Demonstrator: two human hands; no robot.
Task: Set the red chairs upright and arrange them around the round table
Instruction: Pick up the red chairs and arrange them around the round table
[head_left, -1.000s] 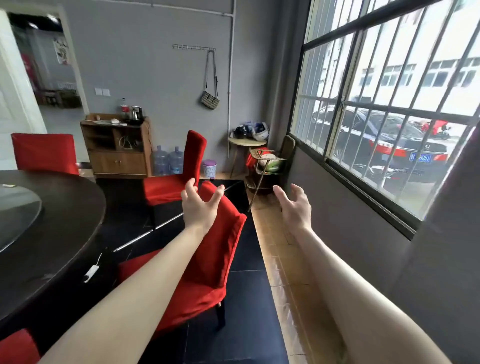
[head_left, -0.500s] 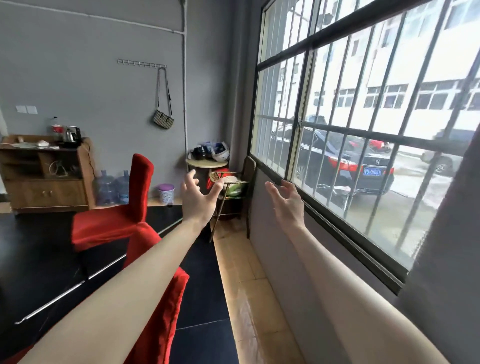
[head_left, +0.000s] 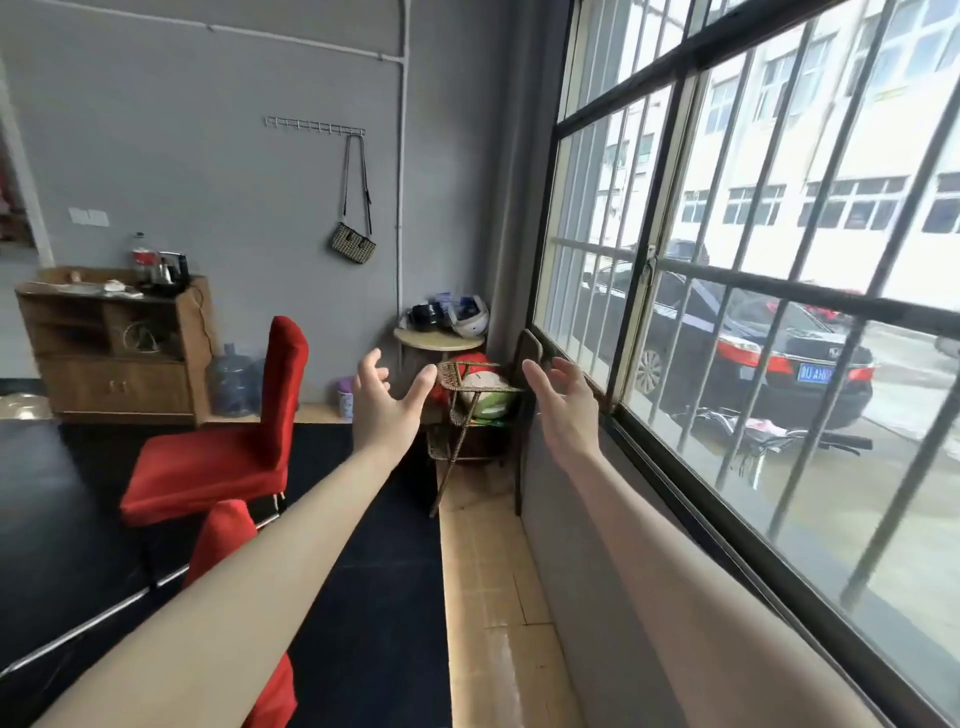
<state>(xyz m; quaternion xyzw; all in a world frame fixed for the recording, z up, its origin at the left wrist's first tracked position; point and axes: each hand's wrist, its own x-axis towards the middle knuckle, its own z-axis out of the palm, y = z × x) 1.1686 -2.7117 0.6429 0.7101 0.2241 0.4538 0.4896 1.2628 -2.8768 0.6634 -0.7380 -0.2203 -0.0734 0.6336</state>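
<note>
Holding our left hand (head_left: 382, 415) and right hand (head_left: 566, 415) out empty, fingers (head_left: 422, 387) spread apart, we see a red chair (head_left: 228, 462) at nine o'clock on dark floor (head_left: 363, 597).

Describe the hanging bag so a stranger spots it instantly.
Find the grey wall left of the barred window. A metal hook rack sits high on it. From its right end hangs a small checked handbag on long dark straps, the only thing on it.

Bare forearms (head_left: 249, 587); bare grips (head_left: 384, 410) (both)
</note>
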